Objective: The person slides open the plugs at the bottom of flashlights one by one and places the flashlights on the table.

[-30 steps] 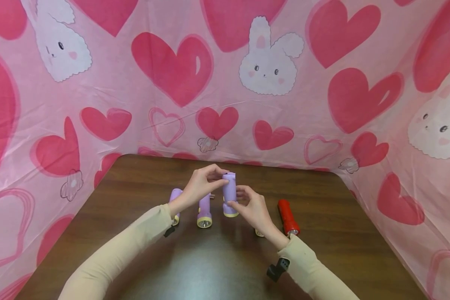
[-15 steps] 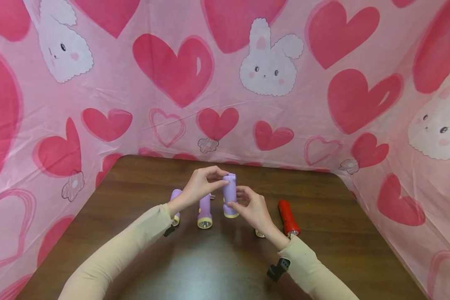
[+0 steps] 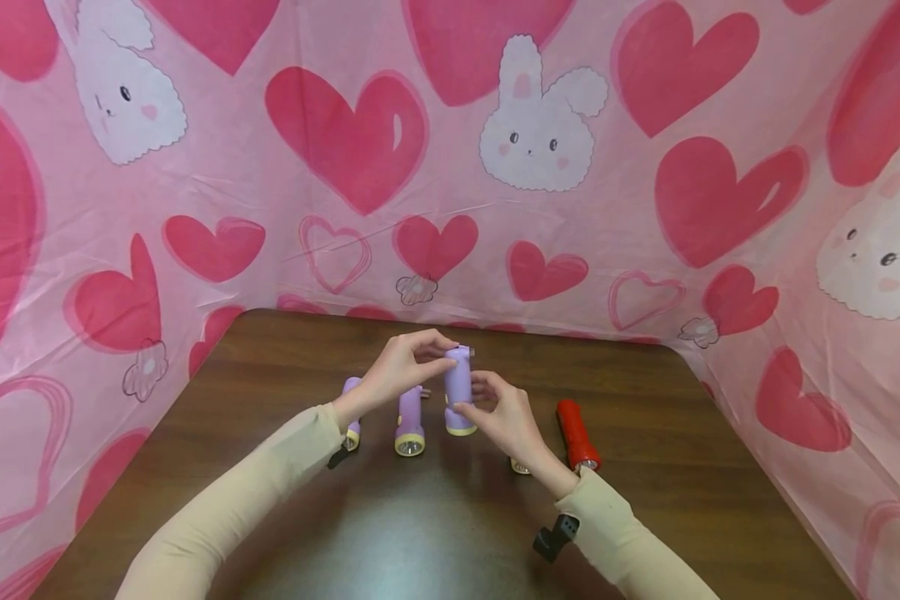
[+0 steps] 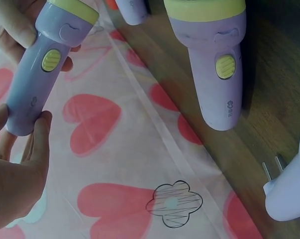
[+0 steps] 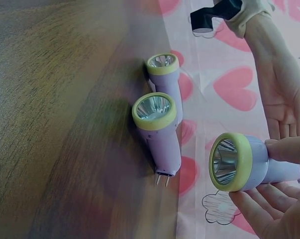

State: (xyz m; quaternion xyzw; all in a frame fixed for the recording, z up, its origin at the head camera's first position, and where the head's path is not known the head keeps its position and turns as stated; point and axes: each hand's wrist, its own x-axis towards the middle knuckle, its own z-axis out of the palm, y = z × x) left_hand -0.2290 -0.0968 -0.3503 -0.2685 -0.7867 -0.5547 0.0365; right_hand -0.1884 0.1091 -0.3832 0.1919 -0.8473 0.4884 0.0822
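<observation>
Above the table, both hands hold a purple flashlight [image 3: 459, 382] upright, its yellow-rimmed lens end down. My left hand [image 3: 403, 371] grips the tail end between thumb and fingers. Lower down, my right hand [image 3: 506, 414] pinches the body near the head. Small metal plug prongs [image 3: 472, 352] stick out to the right at the tail. In the left wrist view the yellow switch [image 4: 51, 60] faces the camera, free of fingers. The right wrist view shows the reflector [image 5: 225, 161] of the held flashlight, which looks unlit.
Two purple flashlights lie to the left, one in the middle [image 3: 409, 429] and one partly behind the left wrist [image 3: 352, 437]. The middle one has its prongs [image 5: 162, 180] out. A yellow rim [image 3: 521, 468] shows under the right wrist. Farther right lies a red flashlight [image 3: 572, 429].
At the tail of the held flashlight, the plug prongs now show sticking out to the right; they were not visible before. Both hands stay nearly in place.
</observation>
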